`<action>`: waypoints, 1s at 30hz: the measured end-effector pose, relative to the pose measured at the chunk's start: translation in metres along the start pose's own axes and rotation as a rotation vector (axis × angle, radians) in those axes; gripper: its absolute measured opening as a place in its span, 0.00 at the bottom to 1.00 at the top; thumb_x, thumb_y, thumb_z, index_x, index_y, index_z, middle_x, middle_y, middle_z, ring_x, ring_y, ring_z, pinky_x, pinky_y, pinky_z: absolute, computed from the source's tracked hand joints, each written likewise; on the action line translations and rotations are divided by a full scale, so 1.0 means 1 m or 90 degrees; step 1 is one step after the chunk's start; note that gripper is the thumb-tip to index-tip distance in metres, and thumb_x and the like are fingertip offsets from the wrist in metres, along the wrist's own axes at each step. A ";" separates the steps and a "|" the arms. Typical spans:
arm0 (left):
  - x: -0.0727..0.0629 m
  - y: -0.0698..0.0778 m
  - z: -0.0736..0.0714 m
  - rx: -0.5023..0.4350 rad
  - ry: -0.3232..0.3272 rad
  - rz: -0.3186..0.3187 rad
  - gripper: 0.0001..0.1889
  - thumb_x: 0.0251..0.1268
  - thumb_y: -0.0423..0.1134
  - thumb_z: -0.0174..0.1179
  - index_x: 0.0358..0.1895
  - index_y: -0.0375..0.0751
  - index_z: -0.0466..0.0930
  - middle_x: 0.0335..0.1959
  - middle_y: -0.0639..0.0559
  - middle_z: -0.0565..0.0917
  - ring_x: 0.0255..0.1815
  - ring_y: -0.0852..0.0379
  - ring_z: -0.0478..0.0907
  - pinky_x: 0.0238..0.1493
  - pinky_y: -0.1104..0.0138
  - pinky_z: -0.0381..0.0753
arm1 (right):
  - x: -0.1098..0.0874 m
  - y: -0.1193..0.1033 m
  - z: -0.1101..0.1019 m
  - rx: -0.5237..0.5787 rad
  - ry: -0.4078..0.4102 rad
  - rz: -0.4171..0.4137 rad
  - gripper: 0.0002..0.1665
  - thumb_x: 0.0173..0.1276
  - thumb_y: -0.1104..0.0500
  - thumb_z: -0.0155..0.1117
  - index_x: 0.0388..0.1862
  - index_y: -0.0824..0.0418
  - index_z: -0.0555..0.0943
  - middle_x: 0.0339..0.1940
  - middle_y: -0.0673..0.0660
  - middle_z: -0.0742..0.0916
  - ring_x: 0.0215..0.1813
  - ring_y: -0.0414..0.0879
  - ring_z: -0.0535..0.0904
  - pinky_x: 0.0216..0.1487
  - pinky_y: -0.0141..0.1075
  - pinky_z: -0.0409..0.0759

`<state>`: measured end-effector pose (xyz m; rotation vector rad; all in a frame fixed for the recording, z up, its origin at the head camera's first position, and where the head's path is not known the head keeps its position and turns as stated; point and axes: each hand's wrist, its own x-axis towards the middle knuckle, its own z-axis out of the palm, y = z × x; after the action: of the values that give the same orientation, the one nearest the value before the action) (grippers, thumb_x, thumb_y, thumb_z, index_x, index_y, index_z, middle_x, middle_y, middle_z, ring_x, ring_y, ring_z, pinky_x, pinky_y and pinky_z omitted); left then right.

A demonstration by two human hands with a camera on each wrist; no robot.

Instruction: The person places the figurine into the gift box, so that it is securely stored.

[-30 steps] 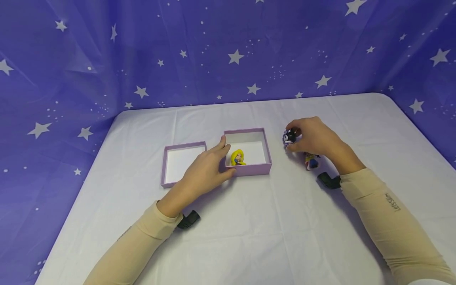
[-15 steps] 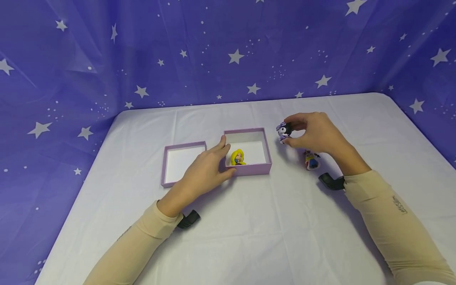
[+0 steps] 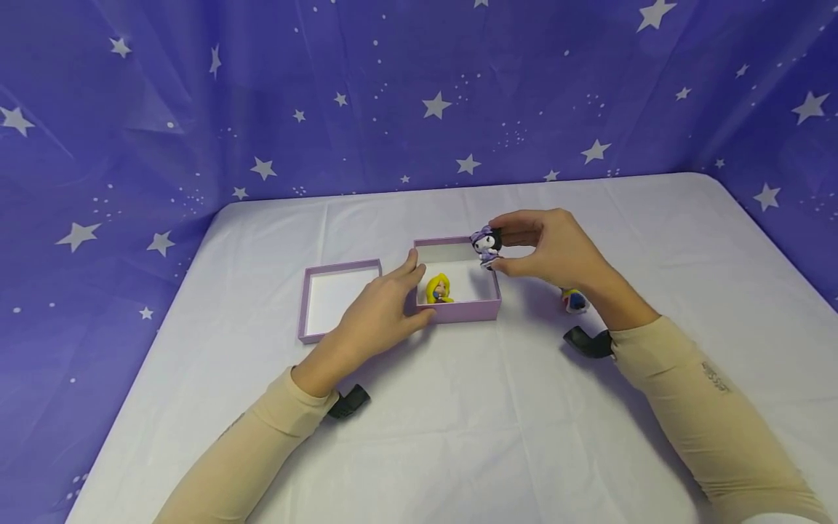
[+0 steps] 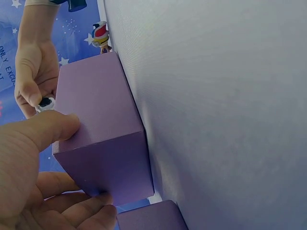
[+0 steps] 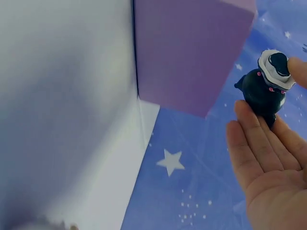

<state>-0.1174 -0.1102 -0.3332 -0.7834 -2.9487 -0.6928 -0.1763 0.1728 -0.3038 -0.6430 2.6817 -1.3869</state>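
Observation:
A purple box [image 3: 465, 312] with a white inside stands uncovered on the table. My left hand [image 3: 380, 306] holds its near left corner, and in the left wrist view the thumb [image 4: 62, 125] presses one wall while the fingers lie along another. Inside the box, at the left, sits a yellow-haired doll figurine [image 3: 439, 290]. Above the box's right side my right hand [image 3: 556, 247] pinches a black-and-white figurine [image 3: 486, 247] with a purple bow between thumb and fingers. The right wrist view shows this figurine [image 5: 264, 93] from behind, apart from the box.
The shallow purple lid [image 3: 304, 306] lies inside up to the left of the box, partly behind the left hand. Another figurine [image 3: 575, 300], red, yellow and blue, stands on the white-covered table [image 3: 458, 437] under the right wrist. A starry blue cloth [image 3: 366, 44] hangs behind.
My right hand has lifted the black-and-white figurine from the table's right side and carried it left to over the box. The left hand stays at the box.

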 end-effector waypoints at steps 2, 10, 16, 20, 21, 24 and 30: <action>0.000 0.000 0.000 0.001 -0.002 -0.001 0.39 0.59 0.48 0.68 0.69 0.31 0.66 0.74 0.38 0.58 0.67 0.43 0.68 0.65 0.54 0.68 | 0.002 0.000 0.006 -0.005 -0.003 -0.006 0.32 0.47 0.48 0.82 0.53 0.47 0.83 0.43 0.45 0.88 0.47 0.40 0.84 0.52 0.38 0.79; 0.000 0.000 0.001 0.001 -0.001 -0.002 0.39 0.59 0.49 0.69 0.69 0.32 0.67 0.74 0.38 0.58 0.66 0.43 0.68 0.64 0.55 0.70 | 0.010 -0.001 0.026 -0.077 -0.013 -0.052 0.34 0.45 0.50 0.82 0.54 0.50 0.84 0.40 0.47 0.89 0.48 0.44 0.84 0.57 0.47 0.73; 0.000 -0.001 0.001 0.005 -0.001 0.000 0.39 0.59 0.49 0.68 0.69 0.32 0.67 0.74 0.39 0.58 0.66 0.43 0.69 0.63 0.56 0.71 | 0.018 0.000 0.034 -0.145 -0.034 -0.097 0.34 0.46 0.50 0.81 0.55 0.55 0.83 0.39 0.48 0.89 0.52 0.46 0.82 0.66 0.50 0.64; 0.000 -0.002 0.001 0.007 -0.002 0.001 0.39 0.59 0.49 0.68 0.70 0.32 0.66 0.74 0.38 0.57 0.65 0.43 0.70 0.62 0.56 0.71 | 0.024 0.000 0.041 -0.203 -0.058 -0.124 0.34 0.48 0.49 0.80 0.56 0.58 0.83 0.39 0.48 0.89 0.51 0.45 0.83 0.75 0.50 0.44; 0.000 -0.002 0.001 0.008 -0.001 0.001 0.39 0.59 0.49 0.68 0.70 0.32 0.66 0.74 0.38 0.57 0.65 0.43 0.70 0.62 0.56 0.72 | 0.025 0.000 0.043 -0.215 -0.066 -0.129 0.35 0.49 0.49 0.79 0.57 0.58 0.82 0.39 0.48 0.89 0.49 0.44 0.84 0.75 0.49 0.41; 0.000 -0.001 0.000 0.009 0.000 0.002 0.39 0.59 0.49 0.68 0.69 0.32 0.67 0.74 0.38 0.58 0.64 0.43 0.71 0.61 0.56 0.73 | 0.028 -0.001 0.048 -0.251 -0.086 -0.130 0.35 0.50 0.49 0.78 0.58 0.59 0.81 0.41 0.48 0.89 0.48 0.42 0.84 0.75 0.46 0.31; 0.000 -0.001 -0.001 0.007 0.001 0.006 0.39 0.59 0.49 0.68 0.69 0.32 0.67 0.74 0.38 0.58 0.62 0.44 0.73 0.61 0.55 0.72 | 0.034 -0.005 0.055 -0.305 -0.110 -0.126 0.36 0.50 0.48 0.78 0.58 0.59 0.81 0.42 0.49 0.89 0.48 0.41 0.84 0.73 0.46 0.23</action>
<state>-0.1183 -0.1111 -0.3326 -0.7944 -2.9429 -0.6756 -0.1930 0.1147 -0.3279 -1.0322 2.8765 -0.6629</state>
